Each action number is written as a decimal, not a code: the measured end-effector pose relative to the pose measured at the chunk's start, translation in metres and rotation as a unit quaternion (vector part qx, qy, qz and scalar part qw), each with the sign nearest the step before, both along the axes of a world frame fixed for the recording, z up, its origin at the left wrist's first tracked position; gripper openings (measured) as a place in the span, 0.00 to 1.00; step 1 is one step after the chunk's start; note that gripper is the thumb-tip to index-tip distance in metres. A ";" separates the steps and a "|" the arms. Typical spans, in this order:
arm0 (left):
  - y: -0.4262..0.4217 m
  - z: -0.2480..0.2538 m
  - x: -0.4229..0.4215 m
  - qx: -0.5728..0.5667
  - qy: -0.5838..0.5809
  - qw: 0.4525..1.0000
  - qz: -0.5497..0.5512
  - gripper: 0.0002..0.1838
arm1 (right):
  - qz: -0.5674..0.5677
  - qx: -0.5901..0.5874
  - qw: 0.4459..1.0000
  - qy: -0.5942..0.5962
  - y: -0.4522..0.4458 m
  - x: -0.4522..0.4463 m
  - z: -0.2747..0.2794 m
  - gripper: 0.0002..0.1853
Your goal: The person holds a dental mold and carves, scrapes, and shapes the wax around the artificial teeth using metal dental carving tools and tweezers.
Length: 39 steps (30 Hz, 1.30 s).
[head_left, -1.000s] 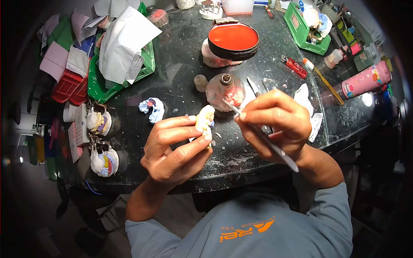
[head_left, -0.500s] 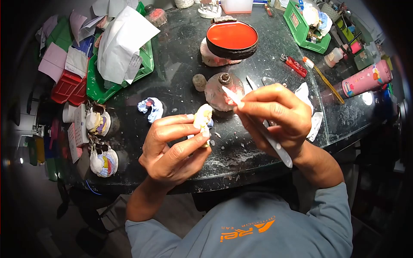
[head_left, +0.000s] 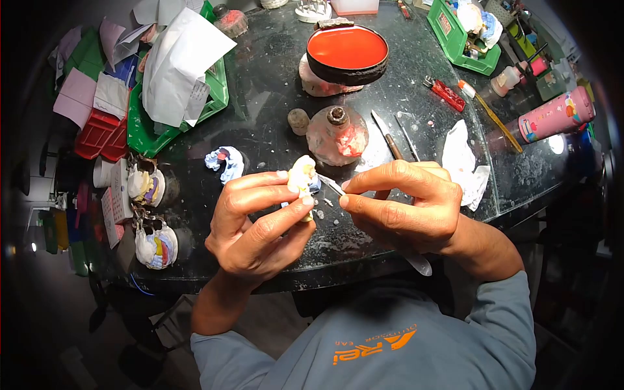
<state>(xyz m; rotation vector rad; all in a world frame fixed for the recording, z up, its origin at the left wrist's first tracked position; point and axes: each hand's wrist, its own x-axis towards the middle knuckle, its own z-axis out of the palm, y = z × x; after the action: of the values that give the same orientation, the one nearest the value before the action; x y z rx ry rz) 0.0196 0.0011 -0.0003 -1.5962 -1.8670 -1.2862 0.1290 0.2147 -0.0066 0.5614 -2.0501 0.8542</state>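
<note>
My left hand (head_left: 257, 227) grips a small yellowish dental cast (head_left: 300, 175) between thumb and fingers, with a bit of blue showing behind it. A slim carving knife (head_left: 333, 185) is pinched in my right hand (head_left: 416, 205); its narrow metal tip is at the right side of the cast, seemingly touching it. The knife's wide pale end (head_left: 417, 261) sticks out below my right palm. Just beyond both hands stands a round glass spirit lamp (head_left: 337, 140) with pink smears. A blue horseshoe-shaped dental piece (head_left: 225, 164) lies left of my left fingers.
A dish of red wax (head_left: 348, 49) stands at the back. Two articulated dental models (head_left: 156, 246) sit at left, near a green tray (head_left: 218, 94) with papers. To the right are a pointed tool (head_left: 385, 133), a red lighter (head_left: 446, 95), crumpled tissue (head_left: 460, 156) and a pink bottle (head_left: 556, 116).
My right hand has come down and toward the left, bringing the knife tip from beside the spirit lamp to the cast. My left hand has barely moved.
</note>
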 end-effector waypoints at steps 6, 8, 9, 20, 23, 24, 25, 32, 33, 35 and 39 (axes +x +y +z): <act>-0.001 0.001 0.001 -0.018 0.002 1.000 0.005 0.24 | 0.002 0.002 1.000 -0.009 0.001 0.000 0.001 0.11; -0.001 0.001 0.002 -0.019 0.002 1.000 0.006 0.24 | 0.004 0.003 1.000 -0.015 0.001 0.001 0.001 0.12; -0.002 0.001 0.001 -0.019 0.002 1.000 0.005 0.24 | 0.004 0.003 1.000 -0.015 0.001 0.000 0.001 0.12; -0.002 0.001 0.001 -0.019 0.004 1.000 0.004 0.24 | 0.005 0.002 1.000 -0.017 0.000 0.000 0.000 0.12; -0.002 0.001 0.002 -0.019 0.004 1.000 0.006 0.24 | 0.004 0.003 1.000 -0.012 0.000 0.000 0.001 0.12; -0.002 0.001 0.002 -0.020 0.004 1.000 0.006 0.24 | 0.003 0.003 1.000 -0.011 0.000 0.000 0.001 0.12; -0.002 0.001 0.002 -0.021 0.004 1.000 0.006 0.24 | 0.003 0.002 1.000 -0.011 0.000 0.000 0.002 0.12; 0.000 0.001 0.001 -0.005 -0.006 1.000 -0.001 0.25 | -0.007 -0.009 1.000 -0.005 -0.003 0.000 0.000 0.09; -0.002 0.001 0.001 -0.011 -0.005 1.000 -0.004 0.24 | -0.009 -0.010 1.000 0.001 -0.003 0.000 0.000 0.09; -0.002 0.001 0.000 -0.007 -0.009 1.000 -0.005 0.24 | -0.010 -0.012 1.000 0.002 -0.002 0.001 0.001 0.11; 0.001 -0.003 0.001 0.022 -0.023 0.999 0.000 0.23 | -0.007 -0.015 1.000 -0.005 0.000 0.002 0.001 0.13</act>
<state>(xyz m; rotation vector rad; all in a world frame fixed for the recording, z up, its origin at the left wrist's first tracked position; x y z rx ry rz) 0.0201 0.0021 -0.0038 -1.5578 -1.8513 -1.3653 0.1312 0.2145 -0.0057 0.5274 -2.0449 0.8811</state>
